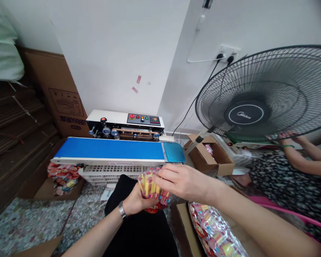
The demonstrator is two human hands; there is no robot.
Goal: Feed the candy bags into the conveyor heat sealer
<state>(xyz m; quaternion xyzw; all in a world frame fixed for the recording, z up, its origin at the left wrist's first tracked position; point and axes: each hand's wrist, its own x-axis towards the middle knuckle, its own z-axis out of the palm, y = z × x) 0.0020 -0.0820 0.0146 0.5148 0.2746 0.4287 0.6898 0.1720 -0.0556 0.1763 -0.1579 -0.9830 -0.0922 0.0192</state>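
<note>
Above my lap, my left hand [137, 200] wraps round a clear plastic bag [151, 185] packed with thin yellow and pink sticks. A bit of red printing shows at the bag's lower end. My right hand [178, 181] grips the same bag from the upper right, its fingers bent over the edge; the fingertips are partly hidden. Just beyond the hands runs the blue belt [112, 148] of a band sealing machine [123, 119]. Beside my right forearm, similar filled bags [216, 232] lie in a cardboard box [187, 228].
A large fan [246, 112] stands at the right. Behind it another person [296, 157] works at a green-belted machine. Under the blue belt is a white plastic basket [107, 175]; a box at left holds red packs [64, 176]. Another open carton [211, 155] stands beyond the belt's right end.
</note>
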